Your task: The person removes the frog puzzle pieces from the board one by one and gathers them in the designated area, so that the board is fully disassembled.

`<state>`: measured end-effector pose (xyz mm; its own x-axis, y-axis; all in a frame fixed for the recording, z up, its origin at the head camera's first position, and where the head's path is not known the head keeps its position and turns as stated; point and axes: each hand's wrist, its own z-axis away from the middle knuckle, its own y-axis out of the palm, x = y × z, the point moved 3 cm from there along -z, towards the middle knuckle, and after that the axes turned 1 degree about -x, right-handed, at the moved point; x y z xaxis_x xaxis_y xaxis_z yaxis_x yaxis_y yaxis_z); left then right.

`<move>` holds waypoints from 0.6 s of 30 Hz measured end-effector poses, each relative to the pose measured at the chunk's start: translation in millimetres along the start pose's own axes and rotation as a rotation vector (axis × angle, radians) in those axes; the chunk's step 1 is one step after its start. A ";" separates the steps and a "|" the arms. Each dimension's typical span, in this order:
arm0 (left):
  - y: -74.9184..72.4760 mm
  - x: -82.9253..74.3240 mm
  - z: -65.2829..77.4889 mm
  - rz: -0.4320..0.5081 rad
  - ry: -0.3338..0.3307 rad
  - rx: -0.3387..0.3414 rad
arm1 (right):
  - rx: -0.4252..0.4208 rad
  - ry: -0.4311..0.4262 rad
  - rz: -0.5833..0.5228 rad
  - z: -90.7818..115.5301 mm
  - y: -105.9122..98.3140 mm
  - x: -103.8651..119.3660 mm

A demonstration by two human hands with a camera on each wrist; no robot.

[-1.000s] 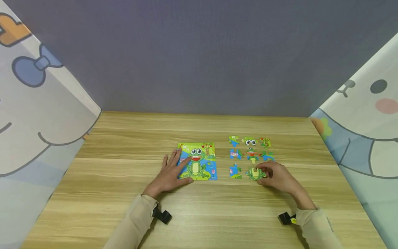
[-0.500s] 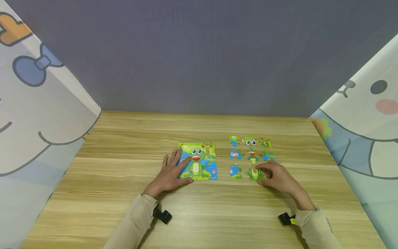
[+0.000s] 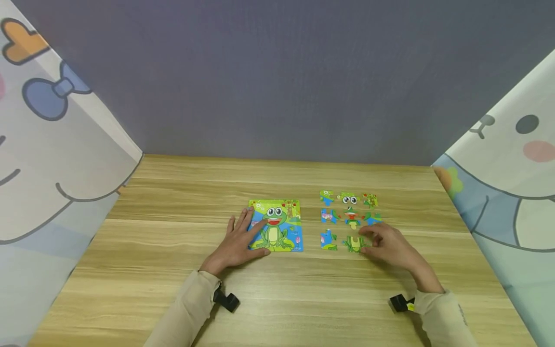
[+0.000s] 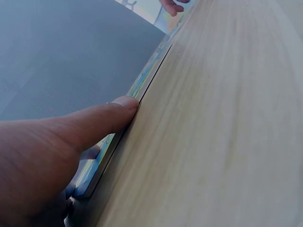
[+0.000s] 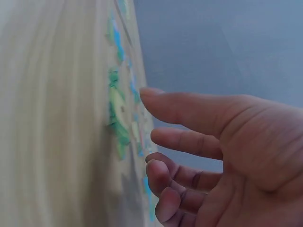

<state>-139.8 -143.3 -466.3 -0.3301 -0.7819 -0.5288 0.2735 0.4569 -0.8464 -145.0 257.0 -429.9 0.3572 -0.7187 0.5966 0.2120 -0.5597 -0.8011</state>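
Note:
A square frog puzzle lies flat on the table, its picture complete. My left hand rests on its left side, index finger stretched over the picture and thumb at the near edge. In the left wrist view the thumb touches the puzzle's side. Loose pieces lie in rows to the right. Beside the frog-body puzzle piece, in the nearest row, my right hand holds nothing. The right wrist view has its thumb and fingers apart, off that piece, which lies flat.
Also in the nearest row is a blue corner piece. Behind it lie the frog's mouth piece and eyes piece, with several background pieces on either side. A grey panel rises behind the table.
My right hand has let go of the frog-body piece and drawn slightly right, its fingers coming off the piece. The left hand stays on the puzzle.

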 end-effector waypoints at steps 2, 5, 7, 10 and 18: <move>-0.1 -0.5 -0.2 -0.004 0.004 0.003 | -0.019 -0.009 0.010 -1.7 -2.4 2.4; -0.2 -0.9 0.0 -0.006 0.008 0.003 | -0.038 -0.012 0.007 -7.1 -4.4 8.8; -0.3 -1.0 0.2 -0.008 0.006 0.006 | -0.045 -0.016 -0.008 -12.4 -4.5 14.8; -0.7 -1.2 0.1 -0.006 0.009 0.005 | -0.040 -0.043 -0.041 -21.3 -2.3 25.4; -0.1 -0.2 0.0 0.001 -0.003 0.002 | -0.022 -0.092 -0.113 -48.2 14.5 53.3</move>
<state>-139.7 -143.2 -466.2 -0.3270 -0.7829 -0.5293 0.2758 0.4566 -0.8458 -166.8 190.7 -407.5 0.4139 -0.6102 0.6755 0.2356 -0.6450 -0.7270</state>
